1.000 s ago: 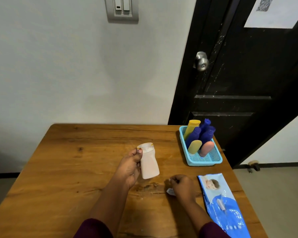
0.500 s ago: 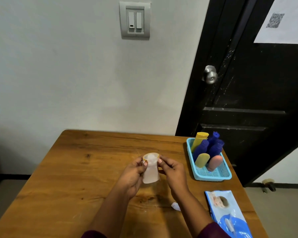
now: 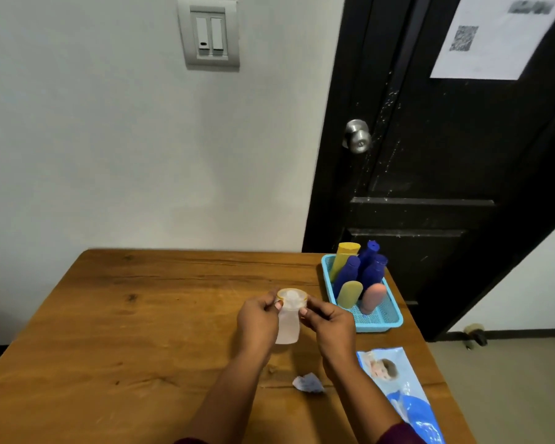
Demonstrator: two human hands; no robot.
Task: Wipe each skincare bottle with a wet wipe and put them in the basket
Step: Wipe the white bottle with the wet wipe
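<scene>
A pale pink bottle (image 3: 288,325) with a yellowish rim is held upright above the wooden table (image 3: 125,331). My left hand (image 3: 258,325) grips its left side. My right hand (image 3: 329,325) holds its right side, fingertips at the rim. A crumpled wet wipe (image 3: 309,383) lies on the table below my right wrist, in neither hand. The turquoise basket (image 3: 382,322) at the right holds several bottles: yellow (image 3: 342,259), blue (image 3: 374,270) and pink (image 3: 373,298).
A blue wet wipe pack (image 3: 398,389) lies at the table's right front edge. A black door with a metal knob (image 3: 357,136) stands behind the basket. A white wall with a light switch (image 3: 209,36) rises behind the table.
My right hand has let go of the wet wipe on the table and risen to grip the bottle with my left hand. The camera has tilted upward.
</scene>
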